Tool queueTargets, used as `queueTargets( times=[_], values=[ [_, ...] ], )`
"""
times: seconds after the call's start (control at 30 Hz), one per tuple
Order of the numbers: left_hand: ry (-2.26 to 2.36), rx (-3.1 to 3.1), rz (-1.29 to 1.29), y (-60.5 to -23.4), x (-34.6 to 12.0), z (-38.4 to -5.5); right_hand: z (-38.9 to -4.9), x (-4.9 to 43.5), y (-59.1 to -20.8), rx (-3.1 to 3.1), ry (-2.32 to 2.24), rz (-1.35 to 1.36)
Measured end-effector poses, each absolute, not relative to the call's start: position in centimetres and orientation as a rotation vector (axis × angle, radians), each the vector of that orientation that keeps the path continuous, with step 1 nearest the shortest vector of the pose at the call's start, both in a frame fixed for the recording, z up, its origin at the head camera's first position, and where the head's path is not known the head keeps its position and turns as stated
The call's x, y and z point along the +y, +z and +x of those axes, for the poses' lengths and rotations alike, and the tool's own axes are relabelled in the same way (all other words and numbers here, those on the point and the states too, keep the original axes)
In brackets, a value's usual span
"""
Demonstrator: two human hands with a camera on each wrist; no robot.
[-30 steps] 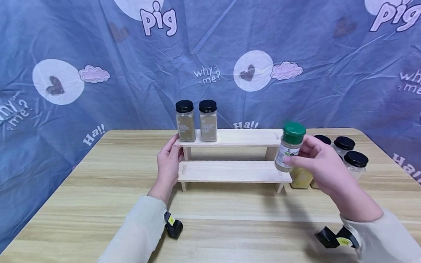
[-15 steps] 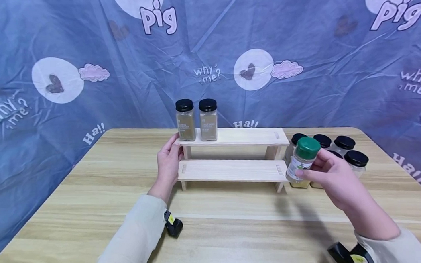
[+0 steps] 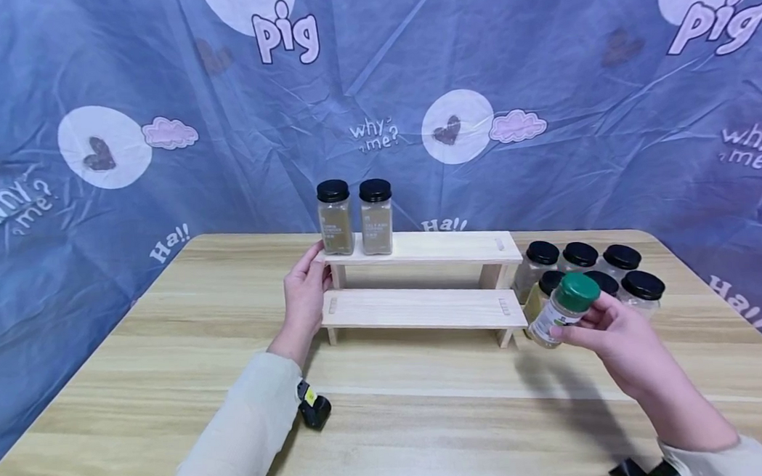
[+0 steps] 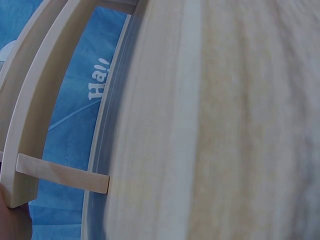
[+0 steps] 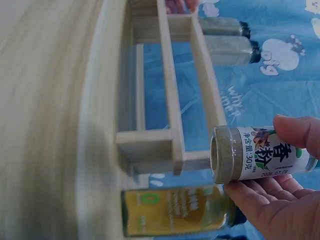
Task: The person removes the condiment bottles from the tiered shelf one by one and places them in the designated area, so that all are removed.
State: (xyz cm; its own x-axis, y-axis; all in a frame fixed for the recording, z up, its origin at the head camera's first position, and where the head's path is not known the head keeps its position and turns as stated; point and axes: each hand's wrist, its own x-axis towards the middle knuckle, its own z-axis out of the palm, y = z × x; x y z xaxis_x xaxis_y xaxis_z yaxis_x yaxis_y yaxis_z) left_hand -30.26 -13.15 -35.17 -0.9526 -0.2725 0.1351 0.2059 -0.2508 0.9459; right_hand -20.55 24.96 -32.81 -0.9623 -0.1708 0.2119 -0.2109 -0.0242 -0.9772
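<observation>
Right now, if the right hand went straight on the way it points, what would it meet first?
Likely the yellow jar, partly hidden behind the held green-capped jar in the head view; depth is unclear, so the wooden rack might come first.

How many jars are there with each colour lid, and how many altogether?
Jar with a green lid, in the right hand: 1
Jars with black lids: 8 (2 on the rack, 6 beside it)
Total jars: 9
</observation>
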Motion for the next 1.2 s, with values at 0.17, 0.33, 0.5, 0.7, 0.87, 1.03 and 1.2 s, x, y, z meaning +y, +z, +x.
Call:
queueTargets(
  times=[0.17, 0.33, 0.5, 0.7, 0.87, 1.03, 1.2],
  values=[
    [-2.266, -1.7, 0.083, -35.3, -13.1, -30.3, -20.7, 25.6, -33.5, -2.257, 2.132, 0.332],
    [-2.257, -1.7, 0.073, -35.3, -13.2, -30.3, -20.7, 26.0, -34.2, -2.368, 2.071, 0.244],
    [-2.259, -1.701, 0.075, -35.2, -13.2, -30.3, -21.0, 26.2, -34.8, -2.445, 2.011, 0.209],
    [-2.266, -1.711, 0.084, -35.1, -13.0, -30.2, -21.1, 26.6, -35.4, -2.531, 1.96, 0.151],
    [-2.266, -1.699, 0.071, -35.2, -13.1, -30.2, -21.3, 26.9, -35.6, -2.609, 1.901, 0.138],
    [-2.259, -1.695, 0.078, -35.2, -13.2, -30.3, -21.4, 27.0, -35.9, -2.702, 1.826, 0.137],
    [-2.26, -1.706, 0.078, -35.1, -13.1, -30.3, -21.4, 27.1, -36.2, -2.718, 1.8, 0.127]
  ],
)
